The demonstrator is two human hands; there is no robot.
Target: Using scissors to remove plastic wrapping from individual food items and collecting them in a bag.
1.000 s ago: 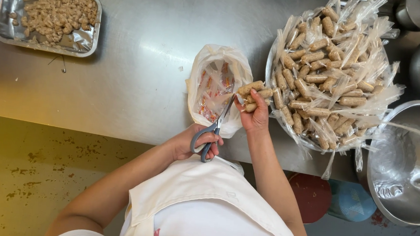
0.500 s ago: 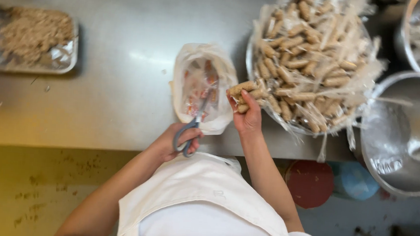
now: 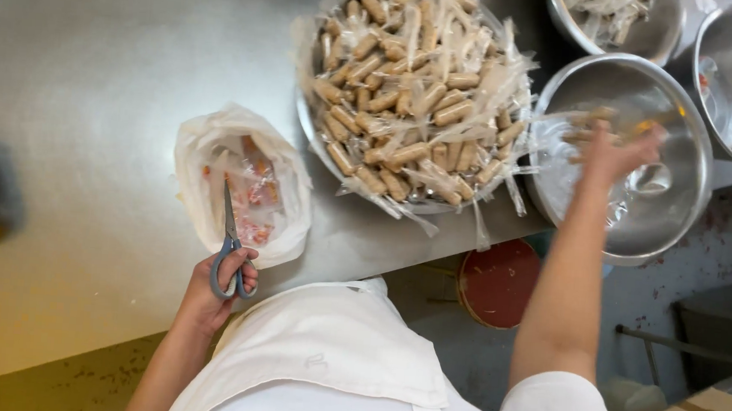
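I see left grip (image 3: 221,283) clamped on scissors (image 3: 229,247), blades over white bag (image 3: 216,139) just ahead on surface (image 3: 92,66). Right grip (image 3: 615,150) blurred over empty steel bowl (image 3: 683,210); cannot tell fingers' state. Tray of wrapped sausages (image 3: 417,89) between grips.

Colours on the steel counter
Grey-handled scissors (image 3: 230,252); white bag (image 3: 243,184) with red-pink scraps; tan sausages (image 3: 412,97); silver bowl (image 3: 623,155); white apron (image 3: 330,349).
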